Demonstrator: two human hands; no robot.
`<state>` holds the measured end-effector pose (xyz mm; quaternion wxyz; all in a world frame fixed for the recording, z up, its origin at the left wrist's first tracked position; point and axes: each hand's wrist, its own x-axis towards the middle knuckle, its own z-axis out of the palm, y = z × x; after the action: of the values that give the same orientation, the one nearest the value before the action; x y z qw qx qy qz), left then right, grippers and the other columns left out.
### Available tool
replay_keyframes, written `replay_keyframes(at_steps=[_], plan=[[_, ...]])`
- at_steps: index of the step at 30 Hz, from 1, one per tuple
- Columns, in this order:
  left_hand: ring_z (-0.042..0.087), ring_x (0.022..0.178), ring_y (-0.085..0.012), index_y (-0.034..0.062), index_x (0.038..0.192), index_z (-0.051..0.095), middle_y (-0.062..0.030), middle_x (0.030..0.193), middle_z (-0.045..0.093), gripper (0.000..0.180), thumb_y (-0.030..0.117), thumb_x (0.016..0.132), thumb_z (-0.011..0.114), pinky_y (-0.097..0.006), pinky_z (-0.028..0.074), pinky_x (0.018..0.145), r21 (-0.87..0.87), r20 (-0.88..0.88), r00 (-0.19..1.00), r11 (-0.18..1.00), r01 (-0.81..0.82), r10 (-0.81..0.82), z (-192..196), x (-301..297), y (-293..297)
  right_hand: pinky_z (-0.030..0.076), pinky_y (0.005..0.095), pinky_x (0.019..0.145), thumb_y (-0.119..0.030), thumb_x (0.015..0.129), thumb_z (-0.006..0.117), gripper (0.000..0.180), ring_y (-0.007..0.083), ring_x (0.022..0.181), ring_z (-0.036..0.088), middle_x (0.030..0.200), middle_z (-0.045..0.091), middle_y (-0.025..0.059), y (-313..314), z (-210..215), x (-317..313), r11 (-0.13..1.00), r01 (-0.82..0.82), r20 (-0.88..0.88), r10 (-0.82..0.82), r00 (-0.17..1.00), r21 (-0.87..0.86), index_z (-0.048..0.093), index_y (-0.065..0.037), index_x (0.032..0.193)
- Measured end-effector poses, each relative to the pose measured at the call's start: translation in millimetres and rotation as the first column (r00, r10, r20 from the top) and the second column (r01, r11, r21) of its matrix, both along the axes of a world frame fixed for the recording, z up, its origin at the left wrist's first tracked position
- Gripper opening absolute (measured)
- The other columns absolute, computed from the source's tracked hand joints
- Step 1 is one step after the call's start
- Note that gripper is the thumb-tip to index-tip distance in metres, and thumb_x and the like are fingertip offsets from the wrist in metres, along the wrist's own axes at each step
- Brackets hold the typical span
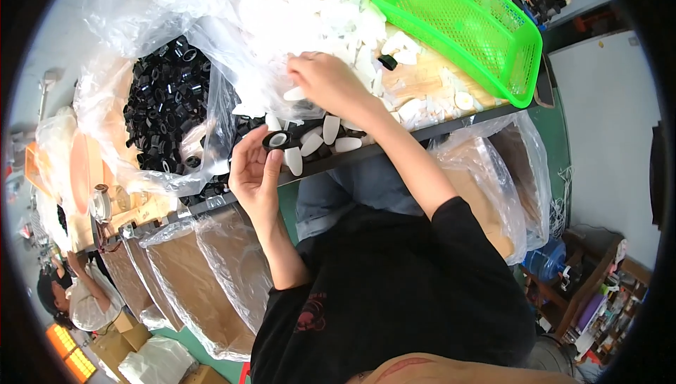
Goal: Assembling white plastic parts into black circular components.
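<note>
My left hand [255, 176], at the table's front edge, pinches a black oval ring-shaped part [277, 140] with a pale inner rim between thumb and fingers. Beside it, several white tongue-shaped pieces [311, 144] lie over black parts along the edge. My right hand [325, 82] is over the near side of a big heap of white pieces [310, 10]. Its fingers are curled together, and what they hold, if anything, cannot be made out. Just below those fingertips is a white piece [294, 94]; whether they touch it is unclear.
A clear plastic bag full of black ring parts [165, 102] stands left. A green mesh basket [458, 25] sits at the back right. Plastic-lined cardboard boxes [225, 264] stand below the table edge. Another person [88, 289] sits far left.
</note>
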<state>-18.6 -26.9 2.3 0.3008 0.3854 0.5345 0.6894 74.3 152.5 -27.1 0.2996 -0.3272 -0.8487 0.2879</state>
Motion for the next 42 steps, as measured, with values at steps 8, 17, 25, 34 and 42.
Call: replay_keyframes(at_steps=[8, 17, 25, 34, 42], plan=[[0.056, 0.091, -0.0092, -0.0064, 0.119, 0.057, -0.0059, 0.106, 0.061, 0.03, -0.005, 0.09, 0.06, -0.02, 0.043, 0.079, -0.069, -0.03, 0.998, 0.996, -0.061, 0.06, -3.2, -6.1, -3.8, 0.051, 0.0408, 0.082, -0.007, 0.076, 0.069, 0.018, 0.0313, 0.098, 0.06, 0.1, 0.061, 0.0108, -3.8, -8.4, -17.5, 0.986, -0.112, 0.276, 0.074, 0.958, 0.126, 0.063, -0.004, 0.093], [0.052, 0.065, -0.0023, -0.0023, 0.116, 0.065, -0.0001, 0.079, 0.064, 0.026, 0.001, 0.089, 0.065, -0.015, 0.039, 0.06, -0.095, -0.168, 0.979, 0.987, -0.129, 0.112, -16.7, -10.1, -5.9, 0.05, 0.0341, 0.065, -0.007, 0.088, 0.062, 0.01, 0.0268, 0.074, 0.064, 0.089, 0.066, 0.0113, 9.1, 18.4, 73.7, 0.987, 0.161, -0.114, -0.16, 0.98, -0.002, 0.066, -0.001, 0.095], [0.063, 0.083, -0.0092, -0.0047, 0.119, 0.061, -0.0068, 0.093, 0.069, 0.028, 0.0, 0.092, 0.061, -0.019, 0.047, 0.073, -0.106, -0.11, 0.989, 0.988, -0.113, 0.101, -8.1, -0.7, 1.0, 0.049, 0.0379, 0.065, -0.005, 0.087, 0.06, 0.011, 0.0311, 0.071, 0.063, 0.091, 0.067, 0.0151, 25.5, -0.7, 154.3, 0.891, 0.42, 0.124, -0.442, 0.888, 0.17, 0.065, 0.0, 0.095], [0.06, 0.101, -0.0172, -0.0082, 0.114, 0.061, -0.0126, 0.109, 0.064, 0.027, -0.005, 0.087, 0.064, -0.027, 0.045, 0.092, -0.039, -0.043, 0.999, 0.999, 0.028, -0.03, -1.0, 20.2, 3.9, 0.051, 0.0477, 0.074, -0.003, 0.082, 0.059, 0.02, 0.041, 0.083, 0.061, 0.093, 0.061, 0.0211, 17.8, -21.0, 151.8, 0.83, 0.481, 0.272, -0.55, 0.789, 0.284, 0.062, -0.001, 0.101], [0.062, 0.098, -0.0228, -0.0054, 0.107, 0.065, -0.0147, 0.105, 0.067, 0.025, -0.003, 0.082, 0.067, -0.031, 0.045, 0.091, 0.058, -0.232, 0.971, 0.995, 0.076, -0.06, 9.9, 35.4, 18.3, 0.048, 0.0275, 0.066, 0.004, 0.089, 0.056, 0.015, 0.019, 0.072, 0.059, 0.088, 0.062, 0.0114, -34.7, 27.5, 134.3, 0.901, 0.432, -0.13, -0.424, 0.896, 0.043, 0.063, -0.001, 0.1]])
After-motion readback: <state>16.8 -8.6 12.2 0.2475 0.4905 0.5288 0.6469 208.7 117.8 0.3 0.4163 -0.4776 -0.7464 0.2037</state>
